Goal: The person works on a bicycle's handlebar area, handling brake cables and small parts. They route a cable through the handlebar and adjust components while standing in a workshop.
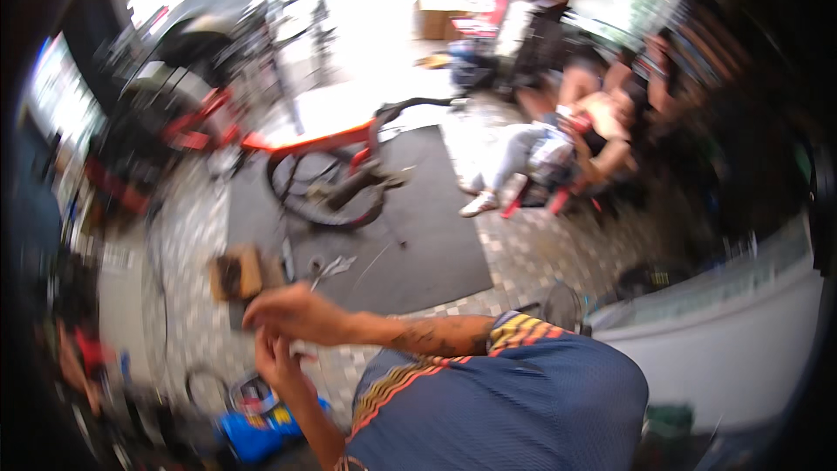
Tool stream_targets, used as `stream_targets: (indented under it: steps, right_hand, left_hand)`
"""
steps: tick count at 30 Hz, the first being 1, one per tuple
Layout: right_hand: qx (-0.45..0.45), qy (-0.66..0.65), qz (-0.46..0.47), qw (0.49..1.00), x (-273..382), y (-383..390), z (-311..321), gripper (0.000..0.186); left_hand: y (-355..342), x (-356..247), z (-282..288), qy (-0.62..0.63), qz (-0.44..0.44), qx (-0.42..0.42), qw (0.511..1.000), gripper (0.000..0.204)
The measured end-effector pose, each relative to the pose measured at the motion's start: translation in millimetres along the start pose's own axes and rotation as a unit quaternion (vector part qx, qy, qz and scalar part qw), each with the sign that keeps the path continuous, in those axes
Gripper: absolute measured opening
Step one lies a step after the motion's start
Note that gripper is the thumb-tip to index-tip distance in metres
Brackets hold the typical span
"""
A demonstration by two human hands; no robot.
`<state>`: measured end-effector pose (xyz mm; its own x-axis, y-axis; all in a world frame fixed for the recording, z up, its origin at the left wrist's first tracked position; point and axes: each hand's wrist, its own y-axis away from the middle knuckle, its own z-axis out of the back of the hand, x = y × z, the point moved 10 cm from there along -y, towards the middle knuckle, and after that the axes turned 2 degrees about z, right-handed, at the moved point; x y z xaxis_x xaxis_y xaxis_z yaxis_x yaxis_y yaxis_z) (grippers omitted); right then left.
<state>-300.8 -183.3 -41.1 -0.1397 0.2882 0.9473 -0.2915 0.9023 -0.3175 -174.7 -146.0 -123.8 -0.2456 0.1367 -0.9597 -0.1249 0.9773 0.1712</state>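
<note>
My right hand (296, 314) reaches across from the right, just over my left hand (279, 362), and their fingertips meet. Both sets of fingers look curled and are blurred; whatever lies between them is too small to make out. Beyond my hands a brown cardboard box (234, 272) sits by the edge of a dark grey mat (436, 253), near some silver tools (334, 269). Farther up on the mat stands a red frame (301, 141) with a dark-tyred wheel (324, 218).
At the right a seated person (602, 135) bends over, with others behind. Motorbikes (196, 30) line the upper left. A blue bag (253, 432) and wheel rims lie at lower left. A pale counter (715, 340) curves along the lower right. A cable runs along the tiled floor.
</note>
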Motion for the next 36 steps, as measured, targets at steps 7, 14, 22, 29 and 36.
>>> stream_targets:
  steps: [7,14,22,29,36]
  right_hand:
    - [-0.033,0.081,0.032,0.996,27,-4,-8,0.021]
    - [-0.049,0.157,0.076,0.983,58,-5,-16,0.016]
    - [-0.049,0.167,0.107,0.979,57,-6,-10,0.015]
    - [-0.058,0.163,0.091,0.981,53,-10,-2,0.016]
    - [-0.063,0.144,0.033,0.987,19,-11,-1,0.026]
  left_hand:
    - [-30,-89,2,0.518,-0.02,0.182,0.836,0.024]
    - [-18,-109,-21,0.571,0.003,0.202,0.796,0.027]
    - [-21,-97,-27,0.557,0.009,0.215,0.802,0.025]
    - [-27,-91,-32,0.514,-0.001,0.18,0.839,0.024]
    - [-29,-76,1,0.271,-0.088,-0.016,0.958,0.009]
